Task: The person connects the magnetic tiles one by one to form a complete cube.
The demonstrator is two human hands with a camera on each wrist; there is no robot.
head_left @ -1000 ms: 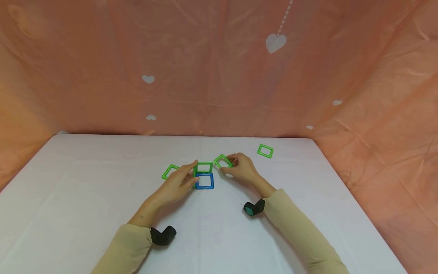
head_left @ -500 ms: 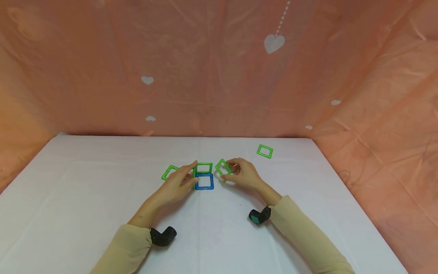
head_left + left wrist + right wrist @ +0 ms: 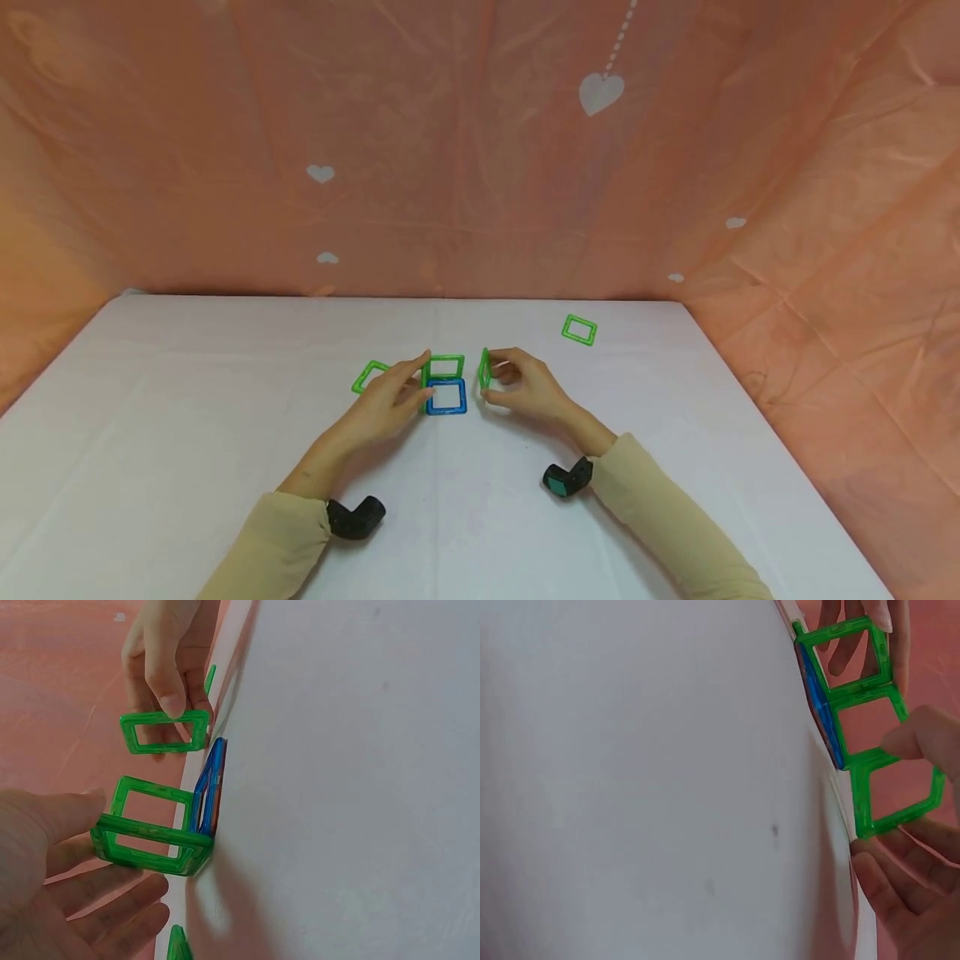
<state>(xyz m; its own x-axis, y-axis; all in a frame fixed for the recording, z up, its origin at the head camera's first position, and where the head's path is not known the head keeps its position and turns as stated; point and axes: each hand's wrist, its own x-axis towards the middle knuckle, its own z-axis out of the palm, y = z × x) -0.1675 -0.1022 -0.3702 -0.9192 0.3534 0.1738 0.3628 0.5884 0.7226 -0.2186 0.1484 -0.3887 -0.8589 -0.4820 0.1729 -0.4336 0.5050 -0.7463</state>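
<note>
A blue square magnetic tile (image 3: 447, 410) lies flat on the table. Green square magnetic tiles stand upright along its far edge (image 3: 447, 358) and its left edge (image 3: 154, 829). My left hand (image 3: 384, 406) holds the left-edge tile between thumb and index finger, its other fingers spread behind. Just right of the blue tile, a gap apart, my right hand (image 3: 534, 390) pinches another green tile (image 3: 861, 802) by its edges. That tile is upright, seen nearly edge-on in the head view. Beyond the left hand lies one more green tile (image 3: 363, 379), partly hidden by the fingers.
One green square tile (image 3: 577, 340) lies alone toward the back right of the white table (image 3: 465, 517). An orange curtain (image 3: 465, 167) with pale hearts hangs behind the table's far edge. Black cameras (image 3: 356, 518) sit on both wrists.
My right hand has drawn slightly back toward me and turned its green tile from slanted to upright, edge-on to the head view. My left hand and the joined tiles stay put.
</note>
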